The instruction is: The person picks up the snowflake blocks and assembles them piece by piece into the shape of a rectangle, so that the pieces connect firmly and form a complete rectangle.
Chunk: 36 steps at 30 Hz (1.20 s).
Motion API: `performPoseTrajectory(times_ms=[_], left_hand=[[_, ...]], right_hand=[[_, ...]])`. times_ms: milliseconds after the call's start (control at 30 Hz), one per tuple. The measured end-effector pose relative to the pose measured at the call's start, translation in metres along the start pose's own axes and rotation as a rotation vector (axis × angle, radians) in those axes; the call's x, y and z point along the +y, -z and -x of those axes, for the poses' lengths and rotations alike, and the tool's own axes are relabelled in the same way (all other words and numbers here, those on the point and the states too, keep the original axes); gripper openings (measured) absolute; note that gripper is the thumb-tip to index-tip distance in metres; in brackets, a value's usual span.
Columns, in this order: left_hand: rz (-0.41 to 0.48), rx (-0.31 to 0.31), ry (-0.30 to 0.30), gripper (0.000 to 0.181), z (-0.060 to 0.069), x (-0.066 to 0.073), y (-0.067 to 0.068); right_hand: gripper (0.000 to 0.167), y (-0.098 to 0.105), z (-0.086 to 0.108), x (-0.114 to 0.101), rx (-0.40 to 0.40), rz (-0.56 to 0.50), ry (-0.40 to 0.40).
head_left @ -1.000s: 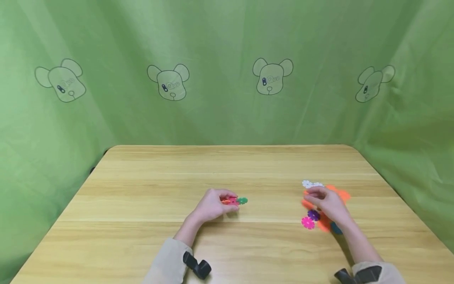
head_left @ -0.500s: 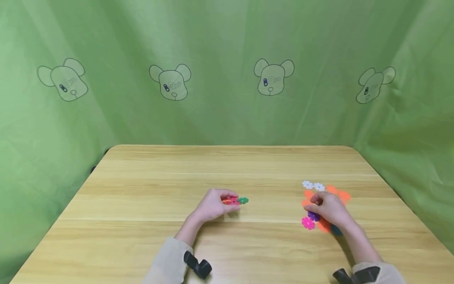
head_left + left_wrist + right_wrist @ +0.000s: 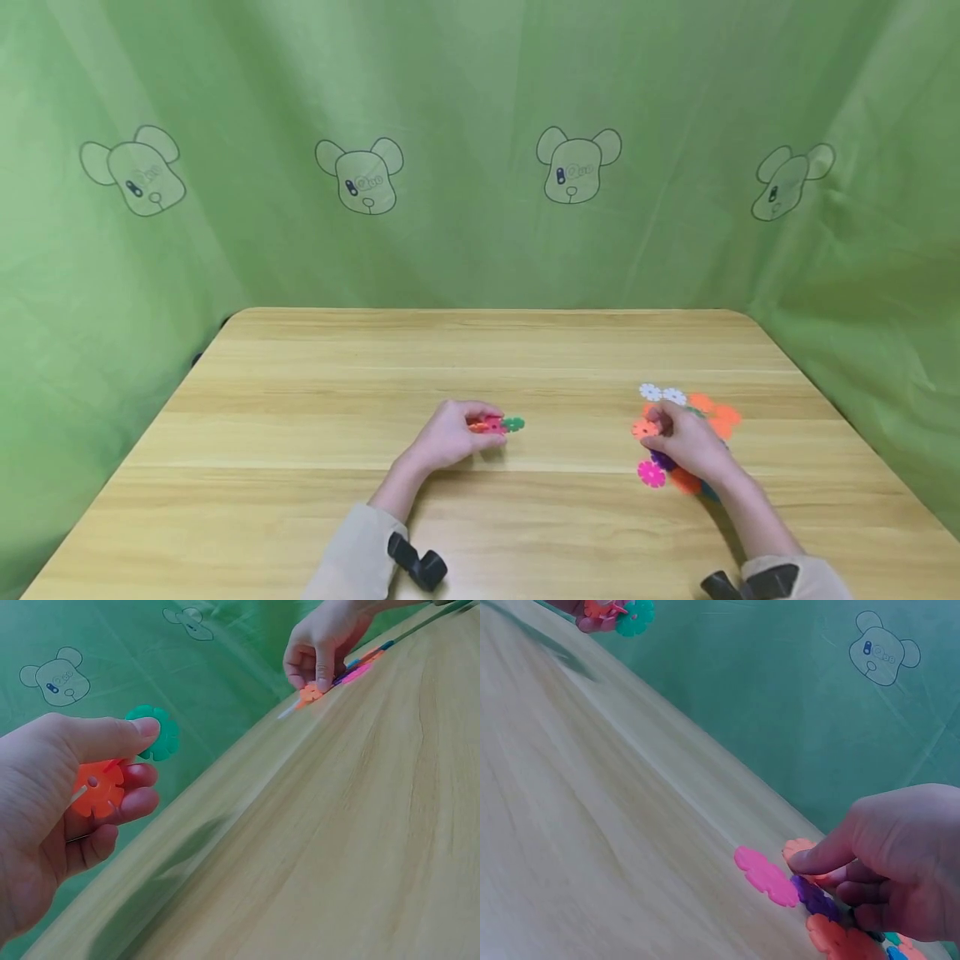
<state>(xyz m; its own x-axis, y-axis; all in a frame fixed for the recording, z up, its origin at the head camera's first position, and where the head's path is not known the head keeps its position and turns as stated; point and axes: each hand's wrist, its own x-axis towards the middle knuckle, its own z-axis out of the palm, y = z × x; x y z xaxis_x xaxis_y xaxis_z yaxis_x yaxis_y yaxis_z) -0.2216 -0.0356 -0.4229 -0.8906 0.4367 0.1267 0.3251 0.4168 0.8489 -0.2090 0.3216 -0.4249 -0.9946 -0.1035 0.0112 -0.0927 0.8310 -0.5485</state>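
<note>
My left hand (image 3: 442, 435) grips a small chain of interlocking plastic flower discs above the table. In it are a green disc (image 3: 159, 733), an orange disc (image 3: 99, 789) and a pink-red disc (image 3: 492, 425) between them. At the right, my right hand (image 3: 693, 443) pinches an orange flower disc (image 3: 643, 428) between thumb and fingers at the edge of a loose pile. Beside that hand lie a pink disc (image 3: 766, 877) and a purple disc (image 3: 816, 898). Two white discs, one of them a white disc (image 3: 650, 391), lie just beyond it. Part of the pile is hidden under the hand.
More orange discs (image 3: 724, 415) lie to the right of my right hand, with a bit of blue and green showing among them. The wooden table (image 3: 300, 367) reaches to a green curtain (image 3: 465, 250) printed with bear heads.
My right hand has lowered slightly toward me and now pinches an orange disc, shifted a little left from the pile. My left hand stays in place with its joined discs.
</note>
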Motion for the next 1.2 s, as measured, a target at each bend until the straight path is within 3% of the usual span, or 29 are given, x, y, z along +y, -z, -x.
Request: performPoseTrajectory(times_ms=[167, 333, 567, 833, 1000, 1200], left_hand=[[-0.004, -0.002, -0.001, 0.039, -0.001, 0.000, 0.001], [-0.009, -0.006, -0.004, 0.038, -0.001, 0.001, 0.002], [-0.019, -0.006, -0.024, 0.037, -0.001, 0.000, 0.003], [-0.040, -0.002, -0.027, 0.038, -0.001, -0.001, 0.003], [-0.045, -0.001, -0.024, 0.038, -0.001, 0.000, 0.002], [-0.063, -0.001, -0.035, 0.037, -0.001, -0.001, 0.000]], right_hand=[[0.027, -0.003, -0.002, -0.007, 0.000, -0.031, 0.058], [0.024, -0.009, -0.005, -0.029, 0.010, -0.087, 0.121], [0.021, -0.025, -0.013, -0.065, -0.121, -0.364, 0.090], [0.032, -0.041, -0.015, -0.096, -0.249, -0.579, 0.125], [0.038, -0.050, -0.015, -0.108, -0.245, -0.611, 0.131], [0.036, -0.059, -0.016, -0.110, -0.225, -0.577, 0.130]])
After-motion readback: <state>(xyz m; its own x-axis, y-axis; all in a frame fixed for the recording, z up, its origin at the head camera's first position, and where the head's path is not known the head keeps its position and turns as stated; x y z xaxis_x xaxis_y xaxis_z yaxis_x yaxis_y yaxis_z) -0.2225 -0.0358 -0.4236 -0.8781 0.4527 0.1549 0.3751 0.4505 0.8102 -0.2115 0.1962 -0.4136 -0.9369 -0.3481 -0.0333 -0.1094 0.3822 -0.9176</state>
